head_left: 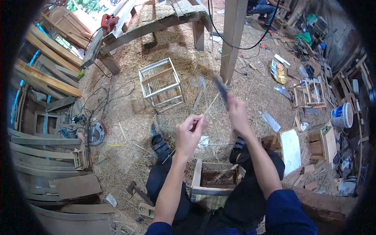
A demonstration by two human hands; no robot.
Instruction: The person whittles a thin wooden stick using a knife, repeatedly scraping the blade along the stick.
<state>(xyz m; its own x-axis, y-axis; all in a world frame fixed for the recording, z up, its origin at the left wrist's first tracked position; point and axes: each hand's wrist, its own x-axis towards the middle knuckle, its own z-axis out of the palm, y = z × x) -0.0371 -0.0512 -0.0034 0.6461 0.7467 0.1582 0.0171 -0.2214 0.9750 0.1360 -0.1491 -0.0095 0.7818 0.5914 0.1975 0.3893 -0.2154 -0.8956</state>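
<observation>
Knife [221, 90] and thin stick [212, 104], both held in the air near the middle of the frame

At the centre of the frame, left grip [188, 132] clamped on the near end of the thin stick, thumb and fingers together. Probably held so in order to leave the far length free, pointing to the upper right. Just to the right, right grip [237, 111] closed around the knife, handle hidden inside, blade slanting to the upper left; perhaps a whole-hand hold for better control of the edge. Contact between blade and thin stick: cannot tell, because of blur.

At lower centre, wooden box [211, 191] between the legs [248, 196], maybe placed there for easy reach. Above and left of both hands, pale frame [161, 90] with thin bars, standing on the floor [113, 164] among shavings; apart from the hands, presumably to stay visible without disturbing. At lower left, hammer-like tool [132, 188] beside the leg, seemingly near enough for picking up. At upper left, red power tool [109, 22] on the counter [150, 30], well apart, likely kept above the shavings.
</observation>
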